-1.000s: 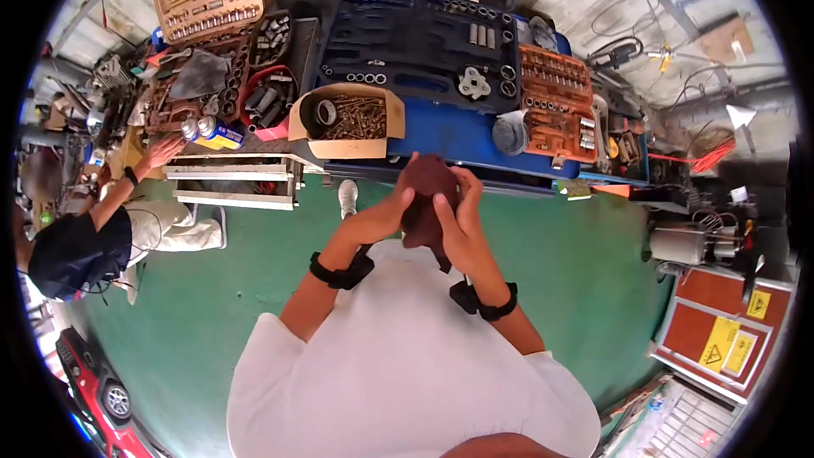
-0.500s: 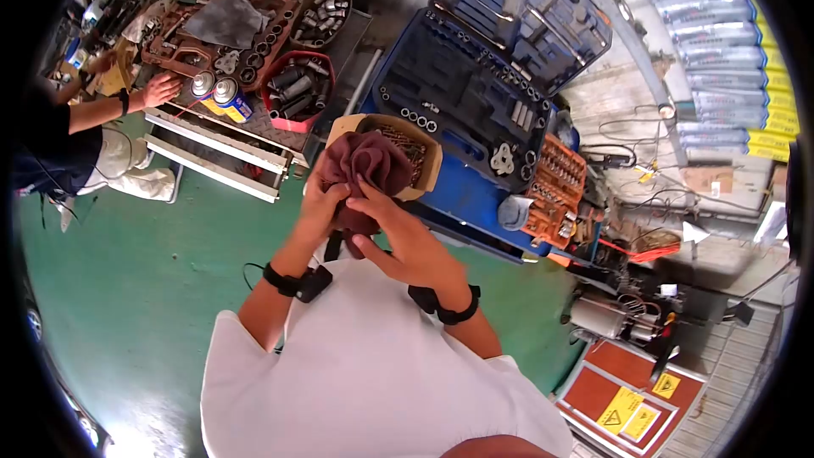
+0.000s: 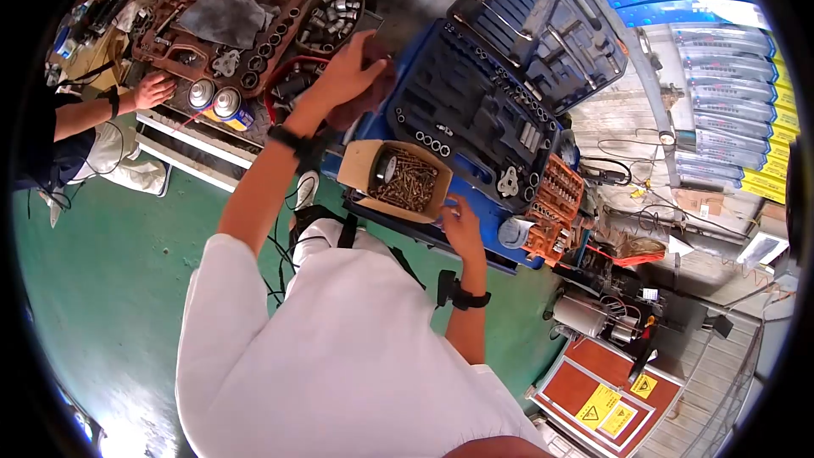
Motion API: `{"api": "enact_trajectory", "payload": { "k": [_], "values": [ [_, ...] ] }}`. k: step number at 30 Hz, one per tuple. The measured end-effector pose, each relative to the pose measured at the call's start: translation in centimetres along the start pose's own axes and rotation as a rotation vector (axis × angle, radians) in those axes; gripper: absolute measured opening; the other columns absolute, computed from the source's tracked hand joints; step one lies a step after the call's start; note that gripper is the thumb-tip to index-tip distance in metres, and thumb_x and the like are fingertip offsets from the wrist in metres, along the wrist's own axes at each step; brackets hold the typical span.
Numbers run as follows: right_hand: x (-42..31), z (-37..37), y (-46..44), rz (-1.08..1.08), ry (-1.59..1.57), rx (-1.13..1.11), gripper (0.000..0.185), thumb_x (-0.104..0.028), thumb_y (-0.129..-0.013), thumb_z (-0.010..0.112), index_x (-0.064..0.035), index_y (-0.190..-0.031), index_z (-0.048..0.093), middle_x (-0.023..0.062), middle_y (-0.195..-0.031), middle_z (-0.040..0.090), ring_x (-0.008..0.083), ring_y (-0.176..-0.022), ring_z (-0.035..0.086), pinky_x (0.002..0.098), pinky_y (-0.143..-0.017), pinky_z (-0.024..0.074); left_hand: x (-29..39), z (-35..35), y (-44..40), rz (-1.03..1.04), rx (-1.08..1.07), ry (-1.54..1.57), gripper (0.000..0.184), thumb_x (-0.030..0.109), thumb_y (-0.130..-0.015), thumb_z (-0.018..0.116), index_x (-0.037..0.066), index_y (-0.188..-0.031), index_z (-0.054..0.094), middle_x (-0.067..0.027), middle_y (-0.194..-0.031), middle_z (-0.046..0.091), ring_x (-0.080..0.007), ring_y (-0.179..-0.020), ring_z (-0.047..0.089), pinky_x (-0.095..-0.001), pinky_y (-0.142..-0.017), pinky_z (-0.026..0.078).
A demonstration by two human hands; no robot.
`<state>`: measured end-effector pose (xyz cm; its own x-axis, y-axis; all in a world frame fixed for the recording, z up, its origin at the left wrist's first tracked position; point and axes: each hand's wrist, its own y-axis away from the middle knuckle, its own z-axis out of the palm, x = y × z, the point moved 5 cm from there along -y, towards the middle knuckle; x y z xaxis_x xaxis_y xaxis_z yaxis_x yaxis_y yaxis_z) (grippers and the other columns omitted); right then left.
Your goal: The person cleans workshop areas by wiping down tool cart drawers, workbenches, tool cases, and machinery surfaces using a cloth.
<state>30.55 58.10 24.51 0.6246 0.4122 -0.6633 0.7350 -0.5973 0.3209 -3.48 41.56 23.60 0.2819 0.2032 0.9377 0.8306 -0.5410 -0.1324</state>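
Note:
My left hand is stretched up and away, closed on a bunched maroon cloth that hangs below the fingers, slightly blurred. Under the cloth lie the edge of the blue cart and the red tray of sockets. My right hand is at the right side of an open cardboard box, fingers apart and slightly bent, fingertips at the box's edge. Whether they press on it I cannot tell. Inside the box are many brownish screws and a small round dark-and-white object.
An open black socket case lies on the blue cart, with an orange socket set to its right. On the left bench sit spray cans, a red tray of sockets and a brown tool case. Another person's hand rests there.
The maroon cloth was in both hands before the box. My left hand has carried it up and away, while my right hand has let go and moved right to the box's side.

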Motion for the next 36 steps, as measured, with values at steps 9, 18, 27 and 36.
{"api": "enact_trajectory", "payload": {
  "k": [9, 18, 27, 36],
  "values": [
    [-2.6, 1.7, -0.7, -0.108, 0.231, 0.091, 0.035, -0.014, -0.085, 0.059, 0.0087, -0.111, 0.056, 0.0263, -0.071, 0.063, 0.0401, -0.064, 0.064, 0.0436, -0.056, 0.0479, -3.9, 7.9, -13.0, 0.14, -0.193, -0.238, 0.054, 0.027, -0.088, 0.063, 0.007, -0.133, 0.041, -0.0291, -0.12, 0.053, -0.0461, -0.11, 0.053, -0.0495, -0.091, 0.046],
    [5.5, -1.3, 3.7, 0.083, 0.263, 0.278, 0.027, -0.014, -0.087, 0.057, 0.0036, -0.107, 0.061, 0.021, -0.075, 0.067, 0.0365, -0.074, 0.068, 0.0378, -0.061, 0.05, -6.1, 10.0, -13.6, 0.279, -0.239, -0.082, 0.05, 0.01, -0.083, 0.059, 0.007, -0.132, 0.048, -0.0244, -0.109, 0.062, -0.0429, -0.099, 0.059, -0.0502, -0.084, 0.048],
    [5.4, -2.9, 4.7, 0.147, 0.354, 0.353, 0.023, -0.016, -0.086, 0.058, 0.0023, -0.099, 0.061, 0.0214, -0.071, 0.065, 0.0371, -0.07, 0.066, 0.0414, -0.061, 0.0488, -3.9, 7.9, -5.9, 0.136, -0.215, -0.118, 0.039, 0.003, -0.074, 0.055, 0.004, -0.113, 0.058, -0.0224, -0.094, 0.065, -0.0435, -0.089, 0.06, -0.0494, -0.079, 0.048],
    [8.8, -3.3, 4.3, 0.106, 0.342, 0.251, 0.033, -0.014, -0.086, 0.06, 0.0051, -0.112, 0.058, 0.022, -0.077, 0.068, 0.0333, -0.067, 0.068, 0.0395, -0.062, 0.051, -7.1, 7.4, 5.8, -0.029, -0.328, -0.273, 0.043, 0.004, -0.075, 0.056, 0.0, -0.117, 0.055, -0.0254, -0.093, 0.062, -0.0432, -0.09, 0.06, -0.0498, -0.079, 0.049]
  ]
}}
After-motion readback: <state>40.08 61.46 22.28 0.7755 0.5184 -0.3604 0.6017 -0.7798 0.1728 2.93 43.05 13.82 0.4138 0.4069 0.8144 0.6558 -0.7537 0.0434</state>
